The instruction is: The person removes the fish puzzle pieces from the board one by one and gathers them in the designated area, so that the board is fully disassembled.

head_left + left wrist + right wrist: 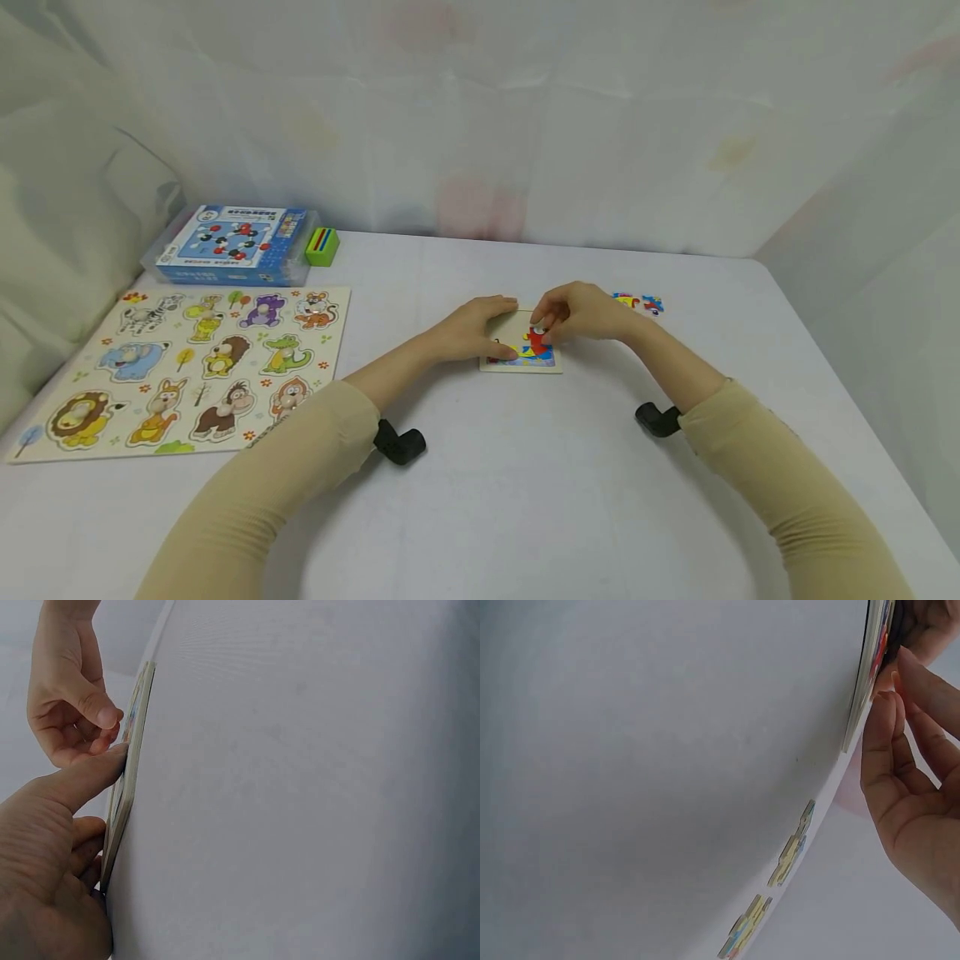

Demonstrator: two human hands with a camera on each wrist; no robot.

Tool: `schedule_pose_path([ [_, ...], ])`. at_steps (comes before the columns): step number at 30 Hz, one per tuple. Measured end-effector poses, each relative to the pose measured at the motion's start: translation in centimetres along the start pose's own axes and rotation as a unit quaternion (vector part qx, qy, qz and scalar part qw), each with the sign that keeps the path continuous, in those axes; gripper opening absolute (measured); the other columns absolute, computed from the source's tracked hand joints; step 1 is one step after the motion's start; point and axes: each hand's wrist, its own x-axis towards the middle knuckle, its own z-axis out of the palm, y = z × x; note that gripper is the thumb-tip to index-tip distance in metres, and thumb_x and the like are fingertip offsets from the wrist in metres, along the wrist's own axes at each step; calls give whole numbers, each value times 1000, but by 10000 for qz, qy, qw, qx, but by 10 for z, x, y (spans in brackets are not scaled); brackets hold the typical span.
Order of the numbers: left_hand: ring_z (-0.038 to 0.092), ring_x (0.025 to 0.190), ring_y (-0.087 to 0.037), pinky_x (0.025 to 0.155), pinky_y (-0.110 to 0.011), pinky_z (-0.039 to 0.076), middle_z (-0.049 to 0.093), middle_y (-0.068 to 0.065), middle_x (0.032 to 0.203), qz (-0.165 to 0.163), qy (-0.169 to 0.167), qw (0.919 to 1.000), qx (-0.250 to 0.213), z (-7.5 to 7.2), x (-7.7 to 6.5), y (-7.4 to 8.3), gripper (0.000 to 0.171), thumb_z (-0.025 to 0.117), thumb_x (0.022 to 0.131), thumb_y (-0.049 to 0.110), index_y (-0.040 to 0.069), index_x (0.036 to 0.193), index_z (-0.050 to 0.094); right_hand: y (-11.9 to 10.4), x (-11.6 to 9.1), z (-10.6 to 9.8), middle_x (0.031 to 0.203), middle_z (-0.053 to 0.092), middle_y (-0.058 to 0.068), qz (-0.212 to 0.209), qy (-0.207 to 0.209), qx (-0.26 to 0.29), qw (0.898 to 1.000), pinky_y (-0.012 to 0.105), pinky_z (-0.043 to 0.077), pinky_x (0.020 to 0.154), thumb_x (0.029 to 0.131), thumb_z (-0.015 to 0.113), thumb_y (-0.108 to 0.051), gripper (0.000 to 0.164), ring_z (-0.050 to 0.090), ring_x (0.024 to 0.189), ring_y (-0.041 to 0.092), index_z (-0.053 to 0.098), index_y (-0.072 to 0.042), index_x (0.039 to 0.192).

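**Both hands at small puzzle board, mid-table**

Left hand (468,329) holds puzzle board (522,367) at its left side, thumb on its face. Right hand (587,312): fingers curled, narrow, at red piece (536,341) over the board's right half; can't tell if gripped. Loose pieces (651,303) far right of board. Animal board (176,367) left; blue box (225,246), green block (322,248) far left.

The right hand (587,312) pinches a red piece (536,342) over the partly filled puzzle board (517,327).
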Motion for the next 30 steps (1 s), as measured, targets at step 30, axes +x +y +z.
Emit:
schedule_pose_path([
  [30, 28, 152, -30, 126, -47, 23, 40, -11, 158, 86, 121, 9996, 254, 2, 3, 8, 84, 77, 82, 37, 2, 149, 41, -2, 0, 9, 91, 60, 6, -125, 21, -322, 9994, 25, 47, 72, 80, 80, -12, 27, 55, 79, 17, 69, -11, 105],
])
